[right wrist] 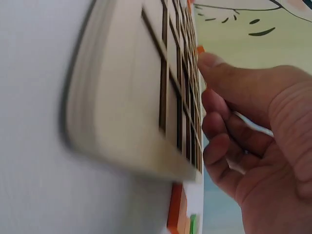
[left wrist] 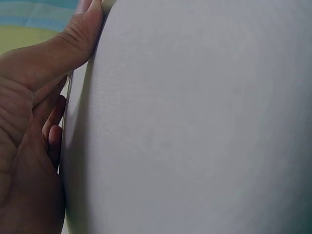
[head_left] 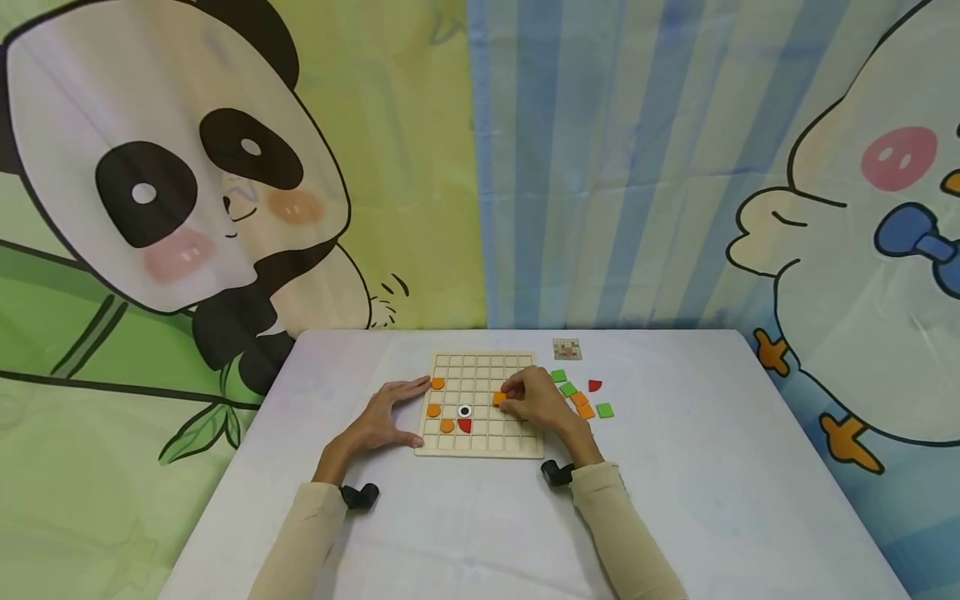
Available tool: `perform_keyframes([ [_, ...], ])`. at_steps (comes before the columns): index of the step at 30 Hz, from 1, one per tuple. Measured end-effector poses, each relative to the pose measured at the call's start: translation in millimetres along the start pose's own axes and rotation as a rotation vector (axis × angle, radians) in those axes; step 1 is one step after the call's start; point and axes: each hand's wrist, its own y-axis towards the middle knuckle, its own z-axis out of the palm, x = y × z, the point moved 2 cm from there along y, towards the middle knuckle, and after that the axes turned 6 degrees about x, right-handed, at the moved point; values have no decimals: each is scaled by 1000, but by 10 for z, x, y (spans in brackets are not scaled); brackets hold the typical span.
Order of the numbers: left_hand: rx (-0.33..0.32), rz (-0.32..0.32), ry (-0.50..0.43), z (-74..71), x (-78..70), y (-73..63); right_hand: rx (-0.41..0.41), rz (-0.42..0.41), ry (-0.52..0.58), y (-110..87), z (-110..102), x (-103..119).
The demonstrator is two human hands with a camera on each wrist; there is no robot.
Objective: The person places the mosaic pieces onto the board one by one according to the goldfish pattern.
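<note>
Your right hand (head_left: 536, 397) pinches an orange square tile (head_left: 498, 400) at the pale wooden grid board (head_left: 480, 454), which lies between your hands. Your left hand (head_left: 381, 417) is spread against its side. Flat round orange pieces (head_left: 433, 411) sit beside it — loose green square tiles (head_left: 605, 410) lie right of your right hand.

Board (head_left: 487, 375) on the table (head_left: 465, 533), pieces (head_left: 447, 426) on it between seven and ten o'clock, left hand (head_left: 381, 419) at its nine o'clock edge, right hand (head_left: 542, 398) over three o'clock, loose tiles (head_left: 579, 399) just outside three (card (head_left: 567, 348) at two)
</note>
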Motion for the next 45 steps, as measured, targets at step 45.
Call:
perform_keyframes([
  [45,-1,3,-15,5,-25,-11,11,-34,12,282,343,279],
])
